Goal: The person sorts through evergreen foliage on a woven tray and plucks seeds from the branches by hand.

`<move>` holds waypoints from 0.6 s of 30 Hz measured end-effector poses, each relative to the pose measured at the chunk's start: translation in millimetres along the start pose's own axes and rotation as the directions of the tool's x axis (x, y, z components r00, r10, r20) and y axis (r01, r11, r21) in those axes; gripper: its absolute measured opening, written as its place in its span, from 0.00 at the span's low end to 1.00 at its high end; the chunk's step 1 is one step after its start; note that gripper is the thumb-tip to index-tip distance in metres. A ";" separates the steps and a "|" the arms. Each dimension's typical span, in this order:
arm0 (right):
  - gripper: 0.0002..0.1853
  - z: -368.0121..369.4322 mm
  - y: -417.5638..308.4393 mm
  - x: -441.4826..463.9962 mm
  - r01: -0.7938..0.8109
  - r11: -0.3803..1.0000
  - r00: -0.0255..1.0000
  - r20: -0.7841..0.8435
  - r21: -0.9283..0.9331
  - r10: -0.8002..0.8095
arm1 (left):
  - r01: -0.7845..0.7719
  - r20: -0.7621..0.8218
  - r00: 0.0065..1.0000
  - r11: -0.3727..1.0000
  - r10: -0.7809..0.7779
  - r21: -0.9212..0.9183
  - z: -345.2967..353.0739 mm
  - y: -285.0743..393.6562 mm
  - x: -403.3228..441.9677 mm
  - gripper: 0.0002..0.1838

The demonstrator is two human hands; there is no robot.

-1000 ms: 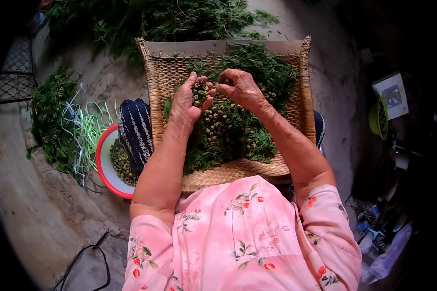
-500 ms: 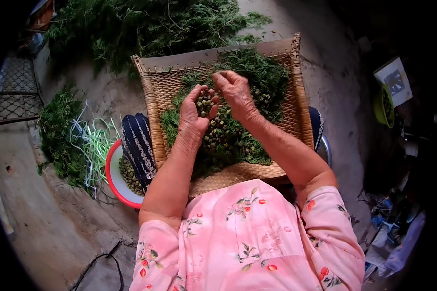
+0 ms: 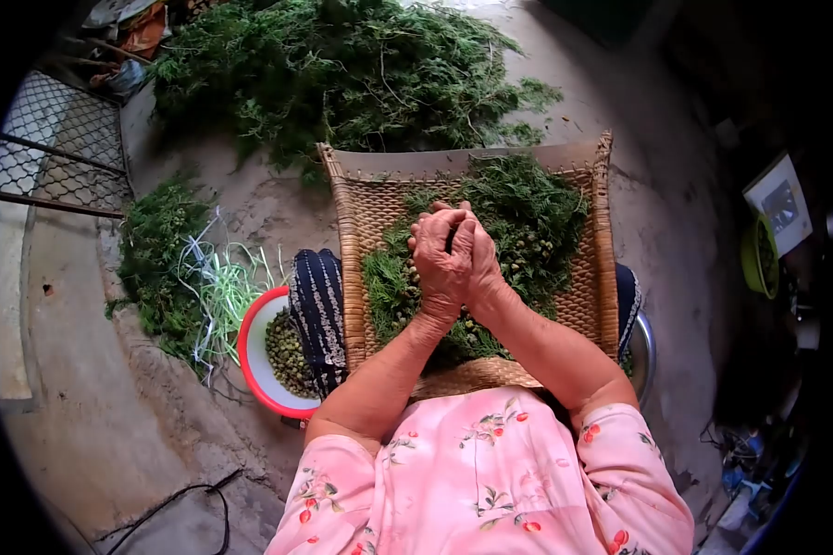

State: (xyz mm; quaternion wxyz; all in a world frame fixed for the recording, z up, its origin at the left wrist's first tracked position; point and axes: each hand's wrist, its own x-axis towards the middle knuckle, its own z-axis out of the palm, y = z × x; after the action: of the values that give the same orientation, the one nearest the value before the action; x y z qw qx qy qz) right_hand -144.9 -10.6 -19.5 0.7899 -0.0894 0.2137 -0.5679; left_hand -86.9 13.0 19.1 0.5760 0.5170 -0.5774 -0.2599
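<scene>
My left hand (image 3: 441, 264) and my right hand (image 3: 482, 259) are pressed together, fingers folded over each other, above a woven basket tray (image 3: 350, 222) on my lap. The palms are hidden; the small green cones seen in my left palm a moment earlier are enclosed between them. Below the hands, green conifer sprigs (image 3: 528, 199) lie in the tray, with more loose cones (image 3: 530, 248) among them.
A red-rimmed white basin (image 3: 250, 356) of picked cones stands left of my leg, a metal basin (image 3: 648, 356) at the right. Cut branches (image 3: 342, 69) are heaped beyond the tray. Pale plastic strips (image 3: 227, 296), a smaller pile of greenery (image 3: 162, 264) and a green bowl (image 3: 761, 259) lie around.
My right hand has come down from a pinch above the sprigs and closed against my left hand, covering the cones in it. The view has shifted, so the tray sits lower and farther right.
</scene>
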 end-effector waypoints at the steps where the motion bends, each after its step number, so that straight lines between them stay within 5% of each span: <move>1: 0.21 1.3 -2.6 -2.3 -0.034 0.999 0.997 0.072 0.003 0.034 | -0.003 -0.007 1.000 1.000 0.003 0.005 0.7 -3.6 -0.5 0.09; 3: 0.20 4.6 0.6 -9.2 0.024 0.998 0.988 0.153 -0.066 -0.013 | -0.132 -0.034 0.990 0.980 0.139 0.150 4.0 -8.4 -1.5 0.16; 6: 0.20 5.2 4.4 -15.9 0.240 0.789 0.943 -0.057 -0.566 -0.328 | -0.261 0.046 0.965 0.929 0.259 0.262 -1.7 1.2 4.6 0.25; 9: 0.19 3.8 -4.0 -23.2 0.225 0.817 0.945 -0.085 -0.531 -0.316 | -0.349 0.098 0.937 0.915 0.336 0.202 -4.2 7.2 7.6 0.30; 18: 0.16 -15.2 -24.8 -24.1 0.097 0.955 0.967 -0.199 -0.279 -0.157 | -0.431 0.155 0.899 0.890 0.409 0.148 -2.5 17.7 -7.1 0.18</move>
State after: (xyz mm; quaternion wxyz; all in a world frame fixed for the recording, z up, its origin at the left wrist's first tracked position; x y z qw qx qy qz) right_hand -179.2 5.1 -17.8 0.7037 -0.1454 0.3679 -0.5902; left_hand -91.2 26.0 32.6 0.5343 0.4127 -0.7299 -0.1070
